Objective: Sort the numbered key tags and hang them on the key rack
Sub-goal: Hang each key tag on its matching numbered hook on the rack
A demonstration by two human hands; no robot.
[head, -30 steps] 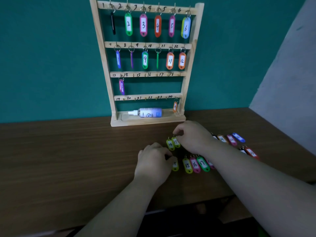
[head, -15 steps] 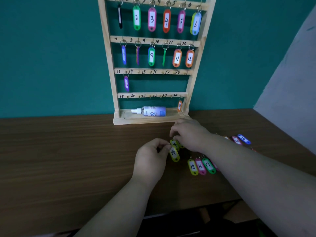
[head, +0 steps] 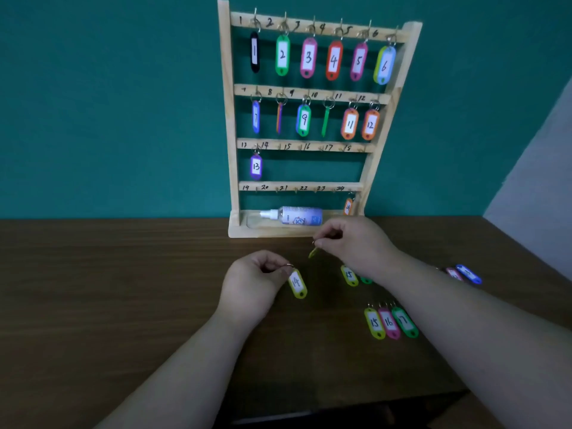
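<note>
On the key rack [head: 228,119], places 1 to 13 and 24 carry tags [head: 308,58]; places 14 to 23 are bare. The left hand [head: 252,281] pinches the ring [head: 289,265] of yellow tag 14 [head: 297,283] over the table [head: 123,289]. The right hand [head: 356,243] pinches a second tag [head: 313,252], seen edge-on and apparently yellow; its number cannot be read. Other tags [head: 389,322], coloured plastic with white labels, lie on the table.

The key rack [head: 229,119] reads 1–24; the yellow tag [head: 297,283] 14.
</note>
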